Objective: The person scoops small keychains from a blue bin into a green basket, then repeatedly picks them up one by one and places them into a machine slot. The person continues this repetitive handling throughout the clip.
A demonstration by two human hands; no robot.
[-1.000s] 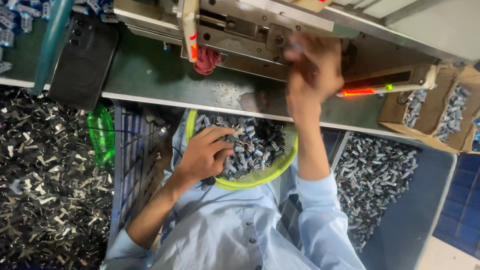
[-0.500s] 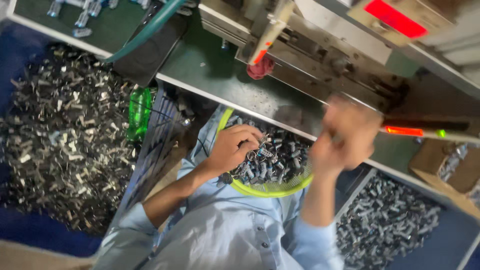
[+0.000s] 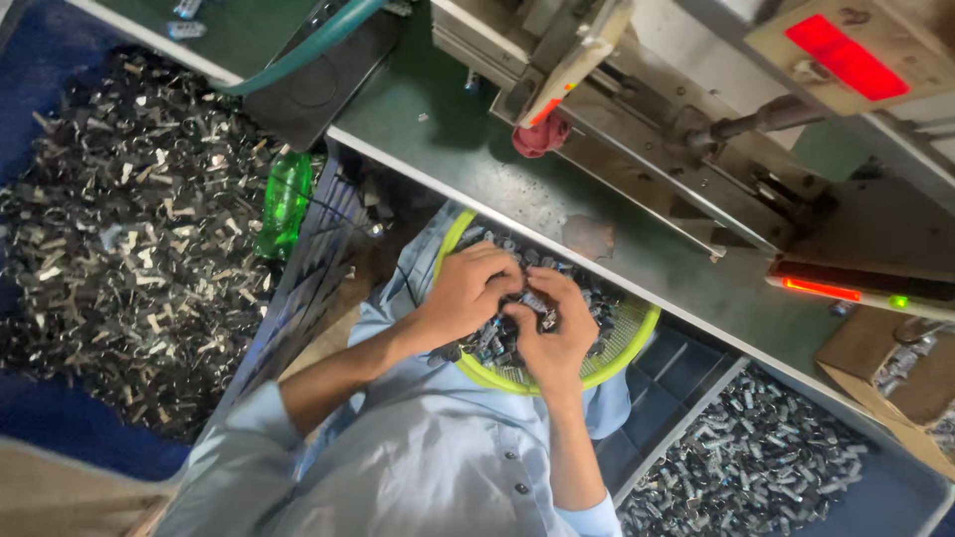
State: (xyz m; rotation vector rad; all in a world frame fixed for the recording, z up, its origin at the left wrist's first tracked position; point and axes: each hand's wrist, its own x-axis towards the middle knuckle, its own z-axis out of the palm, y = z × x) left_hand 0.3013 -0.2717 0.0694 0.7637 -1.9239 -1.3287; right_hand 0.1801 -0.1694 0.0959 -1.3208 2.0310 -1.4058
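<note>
Head view: the left hand [image 3: 468,293] and the right hand [image 3: 552,333] meet over a yellow-green rimmed basket [image 3: 637,338] on the person's lap, below the edge of the green tabletop [image 3: 468,169]. The fingers of both hands are curled down into the small dark metal parts [image 3: 492,343] that fill the basket; what exactly each pinches cannot be told. Judging by the full basket, much sorting remains. A large heap of metal pieces [image 3: 119,219] lies at the left, another bin of parts [image 3: 756,457] at the lower right

Green workbench [image 3: 448,149], blue floor [image 3: 60,428], red indicator light [image 3: 846,58]
</note>
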